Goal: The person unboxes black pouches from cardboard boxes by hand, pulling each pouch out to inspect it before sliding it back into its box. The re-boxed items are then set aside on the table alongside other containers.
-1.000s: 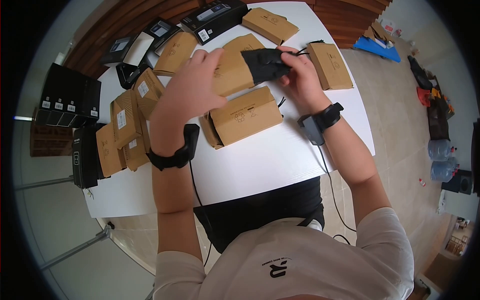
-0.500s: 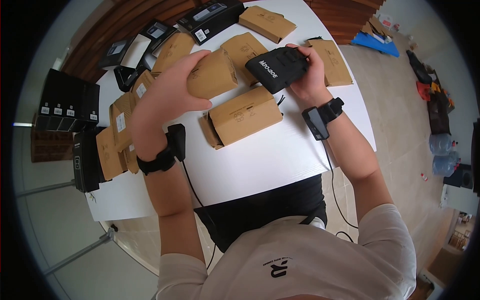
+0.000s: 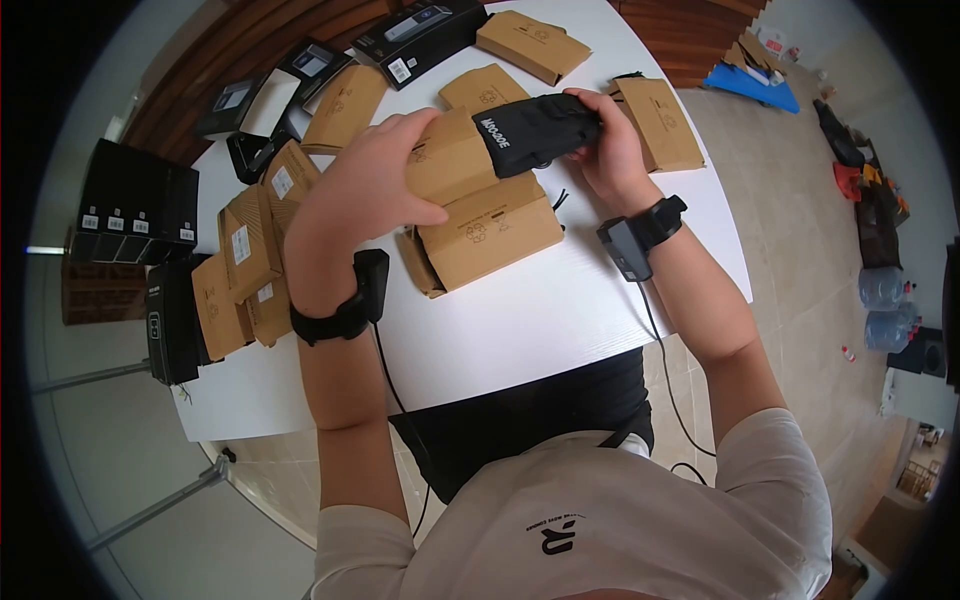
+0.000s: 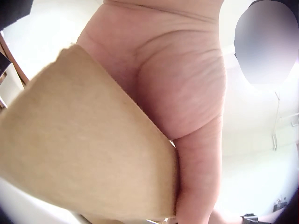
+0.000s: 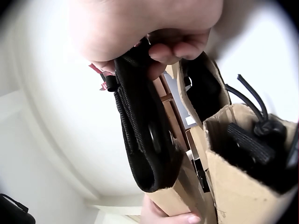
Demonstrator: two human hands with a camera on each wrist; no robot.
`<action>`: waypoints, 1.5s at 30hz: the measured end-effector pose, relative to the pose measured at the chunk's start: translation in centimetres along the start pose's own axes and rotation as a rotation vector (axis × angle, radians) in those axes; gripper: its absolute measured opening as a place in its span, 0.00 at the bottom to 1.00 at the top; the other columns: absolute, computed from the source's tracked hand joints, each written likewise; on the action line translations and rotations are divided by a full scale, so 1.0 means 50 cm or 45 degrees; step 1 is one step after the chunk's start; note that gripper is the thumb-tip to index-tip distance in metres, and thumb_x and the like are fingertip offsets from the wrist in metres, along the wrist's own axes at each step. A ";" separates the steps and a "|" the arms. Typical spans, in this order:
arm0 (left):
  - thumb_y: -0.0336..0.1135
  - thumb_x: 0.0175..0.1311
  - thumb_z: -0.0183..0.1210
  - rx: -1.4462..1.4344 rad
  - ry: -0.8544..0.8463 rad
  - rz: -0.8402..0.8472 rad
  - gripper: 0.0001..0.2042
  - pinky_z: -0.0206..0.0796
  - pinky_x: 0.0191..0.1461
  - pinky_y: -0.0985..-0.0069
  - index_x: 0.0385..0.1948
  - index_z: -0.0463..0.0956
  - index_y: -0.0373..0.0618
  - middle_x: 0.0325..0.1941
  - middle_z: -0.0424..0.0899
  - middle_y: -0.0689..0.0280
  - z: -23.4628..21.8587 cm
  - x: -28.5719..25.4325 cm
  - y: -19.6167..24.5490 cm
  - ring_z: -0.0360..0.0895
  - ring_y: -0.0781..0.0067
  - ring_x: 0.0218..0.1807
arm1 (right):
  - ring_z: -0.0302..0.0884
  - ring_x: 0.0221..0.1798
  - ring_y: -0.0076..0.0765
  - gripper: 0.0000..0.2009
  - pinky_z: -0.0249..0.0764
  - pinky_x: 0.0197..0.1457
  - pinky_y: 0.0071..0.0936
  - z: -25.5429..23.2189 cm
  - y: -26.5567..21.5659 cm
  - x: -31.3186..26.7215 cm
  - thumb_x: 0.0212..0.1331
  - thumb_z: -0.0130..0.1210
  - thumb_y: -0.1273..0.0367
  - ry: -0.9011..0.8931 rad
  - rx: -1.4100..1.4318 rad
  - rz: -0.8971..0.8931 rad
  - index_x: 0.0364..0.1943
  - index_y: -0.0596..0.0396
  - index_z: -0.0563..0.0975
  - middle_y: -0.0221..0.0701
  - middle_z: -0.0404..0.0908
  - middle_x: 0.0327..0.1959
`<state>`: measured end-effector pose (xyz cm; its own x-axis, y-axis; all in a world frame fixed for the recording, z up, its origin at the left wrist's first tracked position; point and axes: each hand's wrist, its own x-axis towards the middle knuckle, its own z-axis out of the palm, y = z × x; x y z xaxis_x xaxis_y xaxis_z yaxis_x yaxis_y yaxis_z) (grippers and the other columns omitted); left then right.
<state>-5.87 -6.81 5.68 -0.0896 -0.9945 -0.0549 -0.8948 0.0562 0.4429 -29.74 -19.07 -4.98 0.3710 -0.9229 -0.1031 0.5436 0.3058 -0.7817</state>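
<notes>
My left hand (image 3: 362, 178) grips a brown cardboard box (image 3: 445, 155), its thumb along the near side. In the left wrist view the box (image 4: 88, 140) lies against the palm. A black fabric pouch (image 3: 540, 130) with white lettering is pinched at its far right end by my right hand (image 3: 612, 150). The pouch's other end is right at the box's right-hand end. The right wrist view shows the pouch (image 5: 147, 126) edge-on, thumb and fingers closed around its top. Below the held box, another cardboard box (image 3: 495, 235) lies on the table, black cords sticking out of its end.
More brown boxes lie behind (image 3: 535, 47), at right (image 3: 660, 125) and at left (image 3: 245, 245) on the white table (image 3: 520, 330). Black product boxes (image 3: 420, 40) stand at the back, others (image 3: 135, 205) at far left. Thin cables hang from both wrist cameras.
Half a second ago the pouch was apart from the held box; now its end meets the box's end. The left hand has brought the box rightward, and the pouch has turned slightly.
</notes>
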 end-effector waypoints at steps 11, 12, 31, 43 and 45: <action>0.32 0.37 0.74 0.059 0.053 0.068 0.46 0.64 0.69 0.65 0.68 0.64 0.45 0.64 0.73 0.56 0.009 0.002 0.013 0.70 0.55 0.65 | 0.63 0.21 0.20 0.12 0.59 0.23 0.21 -0.007 0.000 0.003 0.70 0.54 0.59 -0.066 -0.087 -0.107 0.35 0.52 0.75 0.24 0.77 0.26; 0.32 0.37 0.74 0.073 0.067 0.065 0.46 0.64 0.69 0.64 0.68 0.64 0.45 0.64 0.74 0.56 0.009 0.002 0.014 0.70 0.55 0.65 | 0.63 0.21 0.19 0.12 0.59 0.24 0.21 -0.010 0.004 0.005 0.70 0.54 0.59 -0.124 -0.115 -0.116 0.37 0.53 0.75 0.24 0.77 0.27; 0.36 0.41 0.74 0.126 0.137 0.298 0.43 0.65 0.67 0.64 0.66 0.66 0.46 0.60 0.75 0.57 0.044 0.015 0.055 0.71 0.54 0.63 | 0.69 0.34 0.18 0.13 0.67 0.39 0.19 0.014 0.021 -0.035 0.68 0.51 0.72 -0.533 -0.621 -0.283 0.53 0.58 0.78 0.22 0.72 0.43; 0.33 0.40 0.71 0.265 0.200 -0.059 0.44 0.65 0.67 0.65 0.67 0.64 0.42 0.61 0.75 0.52 0.010 0.009 -0.031 0.72 0.52 0.63 | 0.68 0.29 0.13 0.11 0.64 0.31 0.16 -0.007 0.020 -0.003 0.65 0.56 0.67 -0.063 -0.705 -0.204 0.46 0.58 0.78 0.21 0.78 0.31; 0.33 0.39 0.72 0.246 0.076 -0.197 0.45 0.66 0.67 0.65 0.68 0.63 0.42 0.62 0.75 0.50 0.011 0.010 -0.040 0.72 0.53 0.64 | 0.69 0.28 0.15 0.14 0.66 0.32 0.15 -0.010 0.018 -0.001 0.63 0.57 0.67 0.001 -0.835 -0.129 0.49 0.60 0.77 0.23 0.79 0.29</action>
<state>-4.36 -7.38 4.27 0.0756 -0.9957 -0.0536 -0.9634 -0.0868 0.2538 -29.63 -18.88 -5.96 0.3411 -0.9400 -0.0094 0.0050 0.0118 -0.9999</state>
